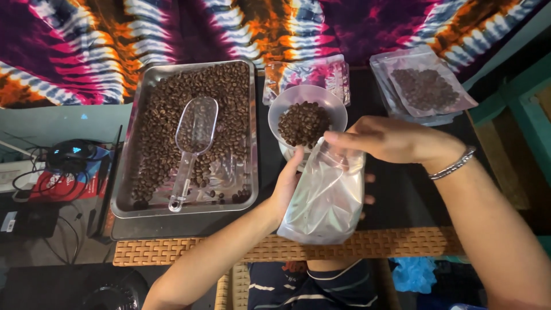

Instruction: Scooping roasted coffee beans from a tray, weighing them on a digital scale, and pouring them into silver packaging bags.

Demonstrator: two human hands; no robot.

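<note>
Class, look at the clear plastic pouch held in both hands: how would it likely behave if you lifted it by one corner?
The clear plastic pouch would probably flop: its film is creased and sags between the left hand and right hand. It looks empty, so likely very light. The glossy surface may be slippery.

Low in the middle of the frame I hold a clear, empty plastic pouch (324, 201), its silvery film creased and its mouth turned up. At the upper right lies a stack of flat clear pouches (422, 86), the top one filled with dark coffee beans. Top centre, behind the bowl, more empty clear pouches (321, 74) lie flat, the tie-dye cloth showing through them.
</note>
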